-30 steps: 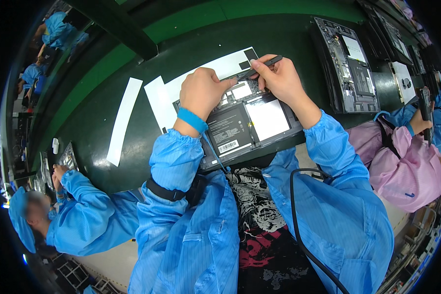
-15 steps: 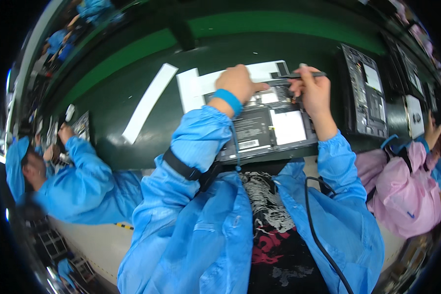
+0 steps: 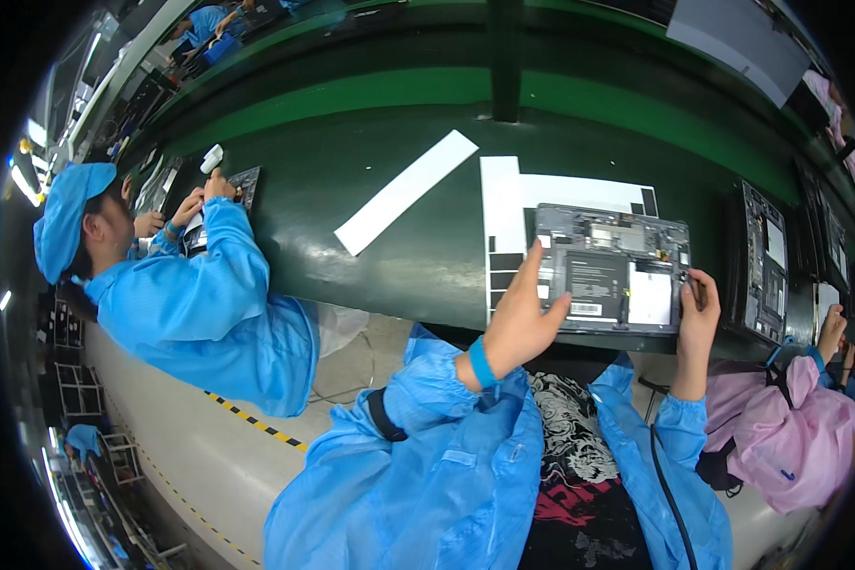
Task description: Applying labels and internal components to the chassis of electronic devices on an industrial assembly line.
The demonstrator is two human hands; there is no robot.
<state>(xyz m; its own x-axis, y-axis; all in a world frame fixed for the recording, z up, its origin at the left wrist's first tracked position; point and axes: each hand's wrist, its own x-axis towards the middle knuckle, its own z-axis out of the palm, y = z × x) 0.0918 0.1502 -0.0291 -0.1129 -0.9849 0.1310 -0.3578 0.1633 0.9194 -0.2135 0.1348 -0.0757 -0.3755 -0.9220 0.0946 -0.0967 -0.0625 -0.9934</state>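
Now, left hand [image 3: 521,318] fingers spread on opened tablet [image 3: 610,269] edge; right hand [image 3: 698,309] fingers pinching dark tool [image 3: 691,285], green bench [image 3: 370,275]

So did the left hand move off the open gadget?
Yes. The left hand slid from on top of the opened device to its left edge, fingers spread.

Bright overhead light, strong fisheye bending, perhaps slightly soft edges.
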